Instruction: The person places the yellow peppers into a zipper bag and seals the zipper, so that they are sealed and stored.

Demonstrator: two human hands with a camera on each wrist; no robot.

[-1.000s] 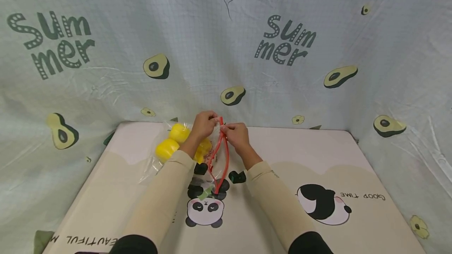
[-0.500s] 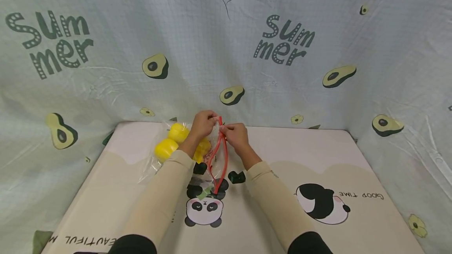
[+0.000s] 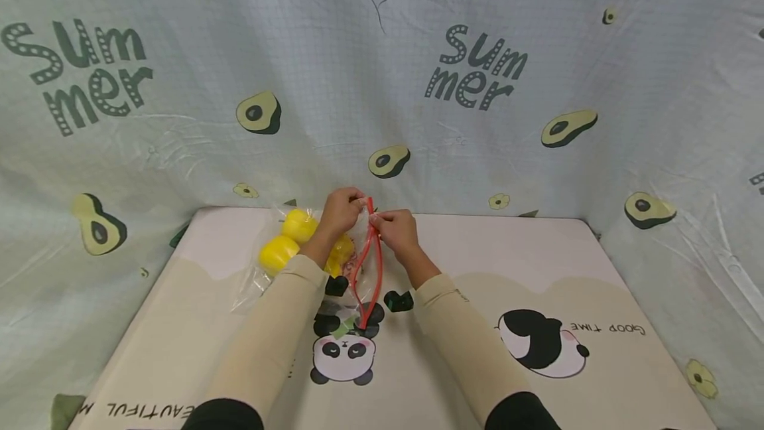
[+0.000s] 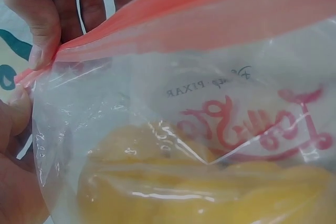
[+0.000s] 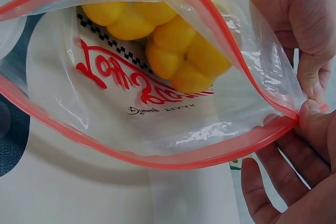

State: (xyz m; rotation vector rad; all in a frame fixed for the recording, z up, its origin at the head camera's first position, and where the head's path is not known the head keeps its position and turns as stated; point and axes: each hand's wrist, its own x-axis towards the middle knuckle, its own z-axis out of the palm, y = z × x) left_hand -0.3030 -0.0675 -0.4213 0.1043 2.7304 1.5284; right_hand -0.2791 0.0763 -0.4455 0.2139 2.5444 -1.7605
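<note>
A clear zip bag (image 4: pixel 105 108) with a red seal (image 3: pixel 379 277) lies in front of me, its mouth gaping along the near part. Inside sit yellow bell peppers (image 5: pixel 184 56), and red lettering marks the plastic. At the far end of the seal, my left hand (image 3: pixel 341 211) pinches the corner between thumb and finger. Just nearer, my right hand (image 3: pixel 398 231) also pinches the seal; its other fingers spread loosely in the right wrist view. Both sets of fingertips nearly meet there. My left forearm hides part of the bag in the head view.
The bag rests on a pale table mat (image 3: pixel 477 350) printed with a panda (image 3: pixel 344 358) and a dog's head (image 3: pixel 543 344). Directly behind the table's far edge hangs a patterned curtain (image 3: pixel 334 85); it also closes off both sides.
The head view has turned slightly, so everything sits a little farther left. Both hands keep their pinch at the far end of the seal, with hardly any movement.
</note>
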